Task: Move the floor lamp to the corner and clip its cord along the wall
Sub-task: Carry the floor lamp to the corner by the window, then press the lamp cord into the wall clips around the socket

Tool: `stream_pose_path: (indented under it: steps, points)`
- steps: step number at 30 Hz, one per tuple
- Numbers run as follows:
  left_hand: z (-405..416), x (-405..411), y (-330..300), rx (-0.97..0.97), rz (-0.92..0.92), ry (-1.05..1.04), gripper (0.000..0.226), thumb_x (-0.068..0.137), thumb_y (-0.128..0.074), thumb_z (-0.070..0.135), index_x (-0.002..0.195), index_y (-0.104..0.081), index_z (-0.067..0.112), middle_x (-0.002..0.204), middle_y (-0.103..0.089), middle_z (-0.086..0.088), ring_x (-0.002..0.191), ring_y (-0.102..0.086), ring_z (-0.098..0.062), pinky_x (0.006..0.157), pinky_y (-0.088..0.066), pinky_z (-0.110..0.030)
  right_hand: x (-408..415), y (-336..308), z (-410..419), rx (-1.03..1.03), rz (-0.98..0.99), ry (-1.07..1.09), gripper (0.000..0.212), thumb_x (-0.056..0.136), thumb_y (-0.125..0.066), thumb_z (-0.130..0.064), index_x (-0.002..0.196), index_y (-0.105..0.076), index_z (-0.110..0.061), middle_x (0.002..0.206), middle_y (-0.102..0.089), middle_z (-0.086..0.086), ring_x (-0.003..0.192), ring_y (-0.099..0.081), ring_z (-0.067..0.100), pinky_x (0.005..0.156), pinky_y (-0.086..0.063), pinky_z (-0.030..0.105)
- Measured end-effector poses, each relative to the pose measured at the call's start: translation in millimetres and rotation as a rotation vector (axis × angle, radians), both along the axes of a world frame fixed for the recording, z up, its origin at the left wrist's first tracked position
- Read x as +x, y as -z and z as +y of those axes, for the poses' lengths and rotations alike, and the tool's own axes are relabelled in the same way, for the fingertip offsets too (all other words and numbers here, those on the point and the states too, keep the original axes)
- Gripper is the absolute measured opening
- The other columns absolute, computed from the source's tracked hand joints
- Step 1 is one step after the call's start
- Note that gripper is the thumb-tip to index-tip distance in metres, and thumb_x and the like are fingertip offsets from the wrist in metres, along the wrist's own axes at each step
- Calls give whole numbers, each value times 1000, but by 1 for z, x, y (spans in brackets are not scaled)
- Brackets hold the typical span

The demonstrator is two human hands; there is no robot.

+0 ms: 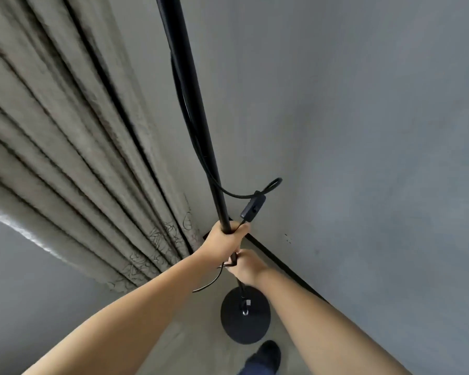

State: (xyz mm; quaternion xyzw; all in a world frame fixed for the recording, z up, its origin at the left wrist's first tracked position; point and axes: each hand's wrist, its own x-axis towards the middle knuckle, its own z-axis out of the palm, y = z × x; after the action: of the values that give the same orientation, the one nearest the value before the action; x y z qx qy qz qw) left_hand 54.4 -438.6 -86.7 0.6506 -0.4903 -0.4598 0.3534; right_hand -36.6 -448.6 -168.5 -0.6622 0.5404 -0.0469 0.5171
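Observation:
A black floor lamp stands before me, its thin pole (190, 98) rising out of the top of the view and its round black base (244, 324) near the floor by the wall. My left hand (224, 243) is closed around the pole. Just below it, my right hand (246, 267) grips the pole too, along with a bend of the black cord (209, 282). The cord hangs along the pole, loops to the right and carries an inline switch (251, 209). The lamp head is out of view.
A grey-beige pleated curtain (73, 163) hangs on the left and reaches the floor. A grey wall (363, 144) with a dark baseboard (282, 262) runs on the right, meeting the curtain in a corner behind the pole. My dark shoe (266, 357) is beside the base.

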Motion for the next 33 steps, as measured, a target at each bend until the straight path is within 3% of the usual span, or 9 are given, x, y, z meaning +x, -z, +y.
stream_pose_path:
  steps: [3,7,12,17,22,26,29,31,33]
  points:
    - [-62,16,23,5,17,11,45,89,-55,31,51,-44,10,45,-44,-4,47,-43,-16,59,-41,-28,16,27,-61,6,5,16,16,88,-56,-29,82,-63,-16,84,-63,7,73,-56,19,65,-42,27]
    - [-134,39,66,12,51,6,51,90,-56,25,41,-40,23,37,-41,6,42,-42,-11,57,-41,-26,42,71,-132,12,33,61,27,87,-55,-32,62,-54,-21,64,-56,-3,59,-52,14,54,-39,27]
    - [-207,67,106,-57,41,62,42,91,-54,23,51,-46,11,47,-44,-6,45,-45,-13,60,-42,-29,72,113,-202,-84,74,28,17,88,-54,-24,81,-62,-11,66,-52,-4,62,-52,14,59,-45,29]
    - [-258,75,144,-82,62,154,36,90,-54,24,59,-48,7,52,-42,-11,50,-41,-18,60,-38,-30,85,156,-252,-102,110,95,30,90,-48,-20,60,-46,-19,62,-48,1,52,-45,14,47,-34,25]
    - [-290,78,179,-163,77,199,48,90,-53,19,44,-39,15,39,-41,1,39,-40,-11,56,-39,-26,89,191,-283,-152,91,145,18,90,-51,-21,75,-54,-12,73,-55,4,61,-51,17,53,-41,25]
    - [-309,82,188,-247,201,146,51,88,-54,13,42,-34,20,32,-34,9,32,-32,-9,49,-36,-26,91,193,-298,-268,51,110,23,90,-52,-22,69,-50,-14,71,-55,4,67,-56,21,59,-47,28]
    - [-314,87,194,-413,194,128,44,89,-56,23,49,-38,19,38,-37,9,37,-35,-10,51,-46,-23,88,201,-305,-389,48,54,33,90,-52,-35,79,-59,-5,80,-64,12,76,-62,28,70,-51,36]
    - [-316,87,208,-597,82,68,33,87,-57,39,66,-45,18,57,-46,5,51,-44,-6,61,-47,-15,83,220,-308,-546,55,39,48,90,-45,-53,81,-60,-8,77,-68,11,72,-64,28,65,-52,37]
    - [-312,85,233,-765,64,-128,30,86,-58,44,76,-41,21,69,-42,7,56,-42,2,58,-39,-9,76,249,-304,-760,61,50,46,92,-35,-56,90,-56,-15,65,-61,1,65,-60,25,54,-44,33]
